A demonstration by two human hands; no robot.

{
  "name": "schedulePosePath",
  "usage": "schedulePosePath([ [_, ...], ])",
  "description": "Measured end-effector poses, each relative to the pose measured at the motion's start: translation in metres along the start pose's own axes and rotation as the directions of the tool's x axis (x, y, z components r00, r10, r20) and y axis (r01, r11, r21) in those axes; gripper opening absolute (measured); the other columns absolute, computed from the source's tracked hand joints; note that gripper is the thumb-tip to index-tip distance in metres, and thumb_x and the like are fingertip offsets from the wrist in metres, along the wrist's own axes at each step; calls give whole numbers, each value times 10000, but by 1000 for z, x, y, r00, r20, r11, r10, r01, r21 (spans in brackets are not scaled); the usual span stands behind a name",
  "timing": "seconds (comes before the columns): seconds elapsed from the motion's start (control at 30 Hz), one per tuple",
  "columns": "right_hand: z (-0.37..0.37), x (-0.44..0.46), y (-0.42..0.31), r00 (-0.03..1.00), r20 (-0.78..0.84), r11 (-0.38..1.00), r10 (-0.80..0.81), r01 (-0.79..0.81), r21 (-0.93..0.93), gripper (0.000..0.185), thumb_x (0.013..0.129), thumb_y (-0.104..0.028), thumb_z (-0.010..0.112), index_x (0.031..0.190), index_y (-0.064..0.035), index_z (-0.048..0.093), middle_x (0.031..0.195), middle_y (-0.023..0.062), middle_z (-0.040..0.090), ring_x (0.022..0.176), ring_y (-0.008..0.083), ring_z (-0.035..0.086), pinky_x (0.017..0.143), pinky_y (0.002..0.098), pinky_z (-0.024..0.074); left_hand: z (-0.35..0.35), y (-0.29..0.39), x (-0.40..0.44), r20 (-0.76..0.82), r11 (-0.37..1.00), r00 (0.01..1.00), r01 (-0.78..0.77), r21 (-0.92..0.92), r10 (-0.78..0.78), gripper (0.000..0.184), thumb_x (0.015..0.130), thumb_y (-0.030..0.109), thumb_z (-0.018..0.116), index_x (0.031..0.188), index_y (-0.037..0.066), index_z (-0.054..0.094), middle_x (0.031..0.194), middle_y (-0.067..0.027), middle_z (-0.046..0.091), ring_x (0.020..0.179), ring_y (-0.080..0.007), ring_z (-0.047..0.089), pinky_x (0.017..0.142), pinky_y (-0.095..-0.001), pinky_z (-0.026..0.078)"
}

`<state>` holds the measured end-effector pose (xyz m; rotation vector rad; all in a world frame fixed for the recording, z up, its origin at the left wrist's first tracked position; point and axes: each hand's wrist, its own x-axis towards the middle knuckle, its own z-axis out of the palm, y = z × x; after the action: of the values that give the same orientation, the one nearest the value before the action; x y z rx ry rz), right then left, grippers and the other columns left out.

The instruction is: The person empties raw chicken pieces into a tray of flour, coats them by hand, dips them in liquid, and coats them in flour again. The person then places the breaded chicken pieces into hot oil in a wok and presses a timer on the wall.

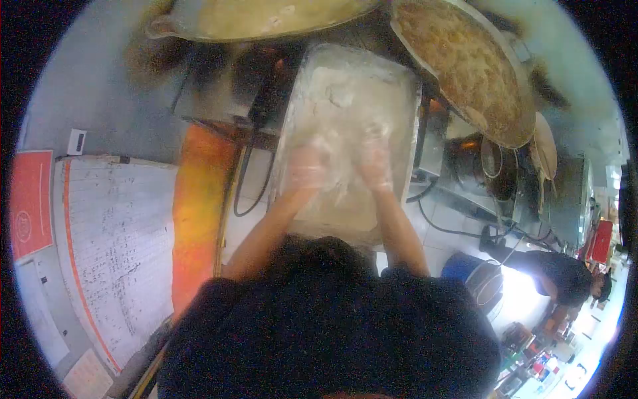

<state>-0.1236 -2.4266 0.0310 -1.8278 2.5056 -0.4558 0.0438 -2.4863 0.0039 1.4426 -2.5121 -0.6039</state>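
Note:
A long rectangular tray (411,126) lies in front of me, spread with pale flour-like powder (349,86). My left hand (308,166) is in the left half of the tray, at the powder, and looks covered by a clear plastic glove. My right hand (375,163) is level with it on the right side, in a similar clear glove. Both hands are blurred and dusted with white, so their fingers do not show clearly. Small lumps or mounds in the powder lie between and beyond the hands; whether either hand grips anything is hidden.
A large pan of yellowish liquid (279,16) stands beyond the tray, with a wide brown round surface (465,70) at upper right. Handwritten sheets (119,239) hang at left. Hoses (452,231) run at right. Another person (558,269) bends farther right, near a blue bucket (462,267).

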Motion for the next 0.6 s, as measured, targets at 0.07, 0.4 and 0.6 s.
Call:
schedulePosePath([
  [0.07,-18,-13,-29,982,126,990,-144,143,17,438,925,-301,607,1246,-3,600,1179,216,644,1129,351,592,977,436,483,1,-1,-10,-61,999,998,-36,-5,36,119,839,177,624,764,91,659,694,-92,651,614,-229,623,577,-391,521],
  [0.4,-14,-28,-18,984,161,848,77,-150,509,406,922,-192,613,1291,-25,599,1103,133,717,968,222,671,869,381,528,-25,1,-14,-483,806,859,-403,-433,170,331,878,169,689,1147,9,582,945,-145,650,844,-297,642,814,-417,518],
  [0.6,-48,-65,-29,961,193,792,197,-272,546,303,898,-91,589,1182,-50,690,953,132,742,793,246,699,758,367,553,-46,-12,4,36,624,967,192,-758,-254,482,882,373,724,1168,13,581,978,-85,643,804,-250,606,760,-347,506],
])
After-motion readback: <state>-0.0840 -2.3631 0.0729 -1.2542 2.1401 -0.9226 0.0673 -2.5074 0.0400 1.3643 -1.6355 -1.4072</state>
